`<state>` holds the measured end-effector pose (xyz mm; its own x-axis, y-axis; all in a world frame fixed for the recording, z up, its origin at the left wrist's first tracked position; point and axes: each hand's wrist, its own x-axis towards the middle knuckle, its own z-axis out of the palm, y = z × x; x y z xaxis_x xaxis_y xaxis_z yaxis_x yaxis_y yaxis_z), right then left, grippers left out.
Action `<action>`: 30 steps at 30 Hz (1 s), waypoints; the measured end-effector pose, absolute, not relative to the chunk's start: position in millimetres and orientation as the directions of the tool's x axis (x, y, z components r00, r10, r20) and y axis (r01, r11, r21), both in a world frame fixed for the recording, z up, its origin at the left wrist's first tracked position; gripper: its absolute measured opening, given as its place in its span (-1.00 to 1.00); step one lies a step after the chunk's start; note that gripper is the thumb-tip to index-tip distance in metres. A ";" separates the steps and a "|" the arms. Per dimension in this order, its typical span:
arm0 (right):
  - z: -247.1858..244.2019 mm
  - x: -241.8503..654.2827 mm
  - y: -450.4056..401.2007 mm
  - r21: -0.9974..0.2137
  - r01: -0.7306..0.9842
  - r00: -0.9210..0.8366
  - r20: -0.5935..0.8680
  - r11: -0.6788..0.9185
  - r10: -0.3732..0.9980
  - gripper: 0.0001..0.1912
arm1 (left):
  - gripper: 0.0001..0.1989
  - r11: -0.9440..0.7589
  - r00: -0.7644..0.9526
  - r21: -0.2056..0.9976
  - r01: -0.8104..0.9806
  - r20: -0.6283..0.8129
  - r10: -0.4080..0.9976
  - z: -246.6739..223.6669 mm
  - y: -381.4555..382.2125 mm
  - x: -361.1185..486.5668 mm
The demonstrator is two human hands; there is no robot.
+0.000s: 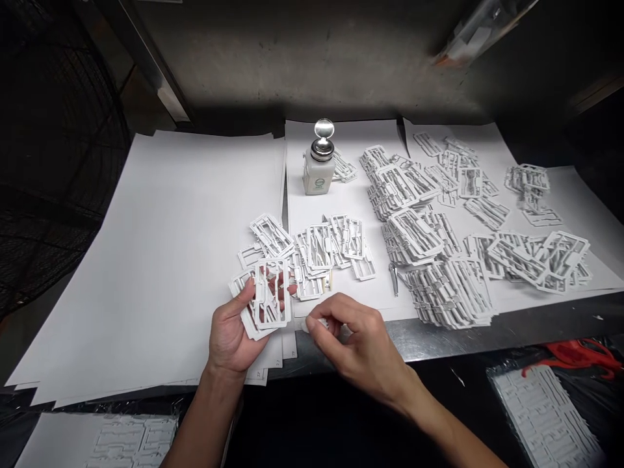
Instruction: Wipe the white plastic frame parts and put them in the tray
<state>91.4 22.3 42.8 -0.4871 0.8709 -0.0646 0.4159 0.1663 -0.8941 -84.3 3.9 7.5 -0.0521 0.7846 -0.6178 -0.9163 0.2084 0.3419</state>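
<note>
My left hand (234, 335) holds several white plastic frames (273, 294) with cut-out bars, fanned over the palm and fingers, the thumb on their left edge. To its right, my right hand (358, 341) is pinched at the bench edge, thumb against curled fingers, with something small and whitish partly hidden in it. Just beyond the hands lies a loose heap of similar frames (319, 247) on white paper. Behind that heap stands a square white bottle (319, 177) with its metal lid raised.
Stacked frames (451, 292) and scattered frames (541, 257) cover the right side. A small metal tool (393, 279) lies beside the stacks. White paper sheets (195, 247) spread leftward. Red scissors (575, 356) and bagged parts (550, 416) are at lower right.
</note>
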 end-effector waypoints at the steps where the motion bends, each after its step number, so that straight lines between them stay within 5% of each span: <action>1: 43.2 92.0 22.8 -0.892 0.425 -0.482 -0.078 0.155 0.873 -0.89 | -0.74 0.204 -0.047 0.324 -0.924 -0.626 0.778 5.5 3.8 -86.2; 14: 47.1 83.6 18.6 -0.910 0.398 -0.550 -0.133 0.119 0.825 -0.88 | -0.73 0.200 0.044 0.238 -0.950 -0.531 0.846 -7.3 -1.0 -94.8; 25: 39.1 72.4 22.5 -0.948 0.282 -0.588 -0.291 -0.146 0.754 -0.78 | -0.78 0.252 -0.065 0.382 -0.889 -0.651 0.756 7.5 2.0 -82.4; 30: 49.1 86.5 31.1 -0.878 0.451 -0.545 -0.129 0.160 0.828 -0.79 | -0.74 0.238 -0.227 0.587 -0.774 -0.609 0.760 13.0 4.9 -75.7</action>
<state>86.5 31.1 49.1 -0.5451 0.8284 -0.1289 0.4514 0.1605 -0.8778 -75.7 4.9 13.0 -0.2273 0.7603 -0.6085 -0.7742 0.2380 0.5865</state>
